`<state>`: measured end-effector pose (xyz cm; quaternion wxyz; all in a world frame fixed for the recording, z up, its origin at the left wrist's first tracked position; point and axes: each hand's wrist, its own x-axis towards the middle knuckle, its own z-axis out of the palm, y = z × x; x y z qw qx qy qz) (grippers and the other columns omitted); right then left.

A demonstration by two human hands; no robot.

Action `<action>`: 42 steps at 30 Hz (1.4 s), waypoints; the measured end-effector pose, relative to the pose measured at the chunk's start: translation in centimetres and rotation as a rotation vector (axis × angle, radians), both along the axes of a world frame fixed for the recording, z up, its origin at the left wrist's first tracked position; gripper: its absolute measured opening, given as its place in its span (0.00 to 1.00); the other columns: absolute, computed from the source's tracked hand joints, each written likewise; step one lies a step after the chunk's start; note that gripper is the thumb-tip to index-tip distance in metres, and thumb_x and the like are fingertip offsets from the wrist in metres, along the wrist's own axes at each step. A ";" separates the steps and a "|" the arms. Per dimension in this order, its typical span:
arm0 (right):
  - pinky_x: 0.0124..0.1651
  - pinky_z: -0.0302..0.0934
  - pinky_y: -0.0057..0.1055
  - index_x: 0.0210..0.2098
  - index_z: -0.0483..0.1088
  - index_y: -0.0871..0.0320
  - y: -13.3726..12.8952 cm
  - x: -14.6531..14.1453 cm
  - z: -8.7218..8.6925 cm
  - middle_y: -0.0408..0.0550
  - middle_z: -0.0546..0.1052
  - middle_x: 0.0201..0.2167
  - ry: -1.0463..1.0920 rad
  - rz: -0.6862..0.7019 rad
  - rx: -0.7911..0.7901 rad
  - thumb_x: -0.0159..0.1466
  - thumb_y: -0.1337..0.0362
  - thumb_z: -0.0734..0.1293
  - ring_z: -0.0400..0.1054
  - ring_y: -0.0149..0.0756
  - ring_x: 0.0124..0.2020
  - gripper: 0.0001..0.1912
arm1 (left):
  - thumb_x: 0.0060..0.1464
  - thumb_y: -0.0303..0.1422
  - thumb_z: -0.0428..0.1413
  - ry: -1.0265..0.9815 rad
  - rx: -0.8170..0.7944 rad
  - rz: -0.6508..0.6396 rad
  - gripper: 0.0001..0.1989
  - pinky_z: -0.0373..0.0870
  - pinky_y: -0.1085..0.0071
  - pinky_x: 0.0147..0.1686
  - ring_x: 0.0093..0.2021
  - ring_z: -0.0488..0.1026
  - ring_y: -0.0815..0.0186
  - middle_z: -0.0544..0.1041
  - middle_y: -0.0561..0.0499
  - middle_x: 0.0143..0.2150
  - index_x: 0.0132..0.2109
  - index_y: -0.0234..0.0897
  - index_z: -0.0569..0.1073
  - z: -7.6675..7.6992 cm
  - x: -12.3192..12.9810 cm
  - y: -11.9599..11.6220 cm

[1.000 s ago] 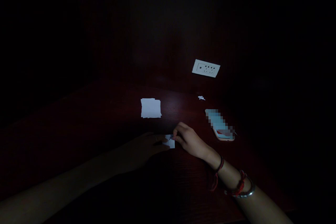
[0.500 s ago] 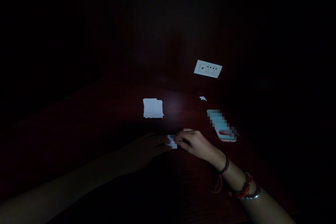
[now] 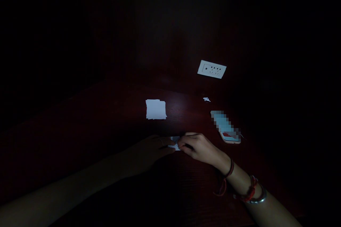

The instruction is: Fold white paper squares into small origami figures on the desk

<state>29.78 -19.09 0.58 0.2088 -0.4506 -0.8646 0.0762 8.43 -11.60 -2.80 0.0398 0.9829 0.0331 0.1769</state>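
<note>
A small white piece of paper (image 3: 174,139) lies on the dark red table between my hands, partly covered by fingers. My left hand (image 3: 151,149), in deep shadow with a ring on one finger, reaches in from the left. Its fingers are stretched out, the fingertips resting on the paper's left side with a gap between index finger and thumb. From the right, my right hand (image 3: 195,144) bends over the paper's right edge with thumb and index finger pinched together. Whatever sits in that pinch is too small and dark to make out.
Beyond my hands lies an uneven stack of white paper (image 3: 156,109). On the right is a phone (image 3: 231,137) with a blurred-out screen. A paper scrap (image 3: 206,99) lies behind it, below a wall socket (image 3: 212,69). Darkness hides the surroundings.
My right hand's pinched fingertips have shifted very slightly over the paper. My left hand keeps nearly the same place, and the view has moved a little.
</note>
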 end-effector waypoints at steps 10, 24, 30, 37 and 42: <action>0.33 0.55 0.24 0.34 0.64 0.60 0.0 -0.1 0.3 0.45 0.69 0.28 -0.088 0.025 0.049 0.59 0.72 0.57 0.62 0.29 0.29 0.06 | 0.55 0.23 0.45 0.006 0.006 -0.003 0.23 0.54 0.63 0.52 0.56 0.55 0.61 0.59 0.51 0.57 0.57 0.42 0.55 0.0 0.1 0.0; 0.34 0.56 0.24 0.34 0.65 0.59 -0.4 0.0 0.7 0.44 0.70 0.28 -0.078 0.029 -0.013 0.57 0.72 0.60 0.64 0.29 0.30 0.06 | 0.54 0.22 0.45 0.061 0.030 0.006 0.23 0.53 0.63 0.51 0.57 0.53 0.62 0.59 0.50 0.57 0.56 0.40 0.55 0.6 -0.1 -0.3; 0.35 0.57 0.25 0.37 0.66 0.60 -0.2 0.2 0.7 0.44 0.69 0.27 0.005 -0.034 0.023 0.58 0.71 0.59 0.63 0.29 0.29 0.08 | 0.53 0.21 0.45 0.059 0.026 0.011 0.23 0.51 0.64 0.51 0.57 0.53 0.63 0.60 0.50 0.56 0.56 0.40 0.55 0.4 -0.4 -0.3; 0.41 0.56 0.25 0.38 0.69 0.58 0.1 0.5 0.5 0.46 0.69 0.34 -0.121 0.017 0.004 0.60 0.70 0.58 0.62 0.29 0.36 0.11 | 0.54 0.21 0.46 0.053 0.008 0.035 0.24 0.53 0.63 0.51 0.55 0.55 0.61 0.58 0.50 0.57 0.57 0.41 0.55 0.1 -0.2 -0.3; 0.39 0.56 0.24 0.39 0.69 0.58 0.0 0.2 0.5 0.46 0.68 0.33 -0.188 0.002 0.020 0.60 0.69 0.58 0.62 0.29 0.35 0.11 | 0.53 0.22 0.46 0.022 0.013 0.011 0.23 0.54 0.63 0.51 0.54 0.57 0.61 0.60 0.50 0.56 0.56 0.41 0.56 -0.1 0.1 -0.2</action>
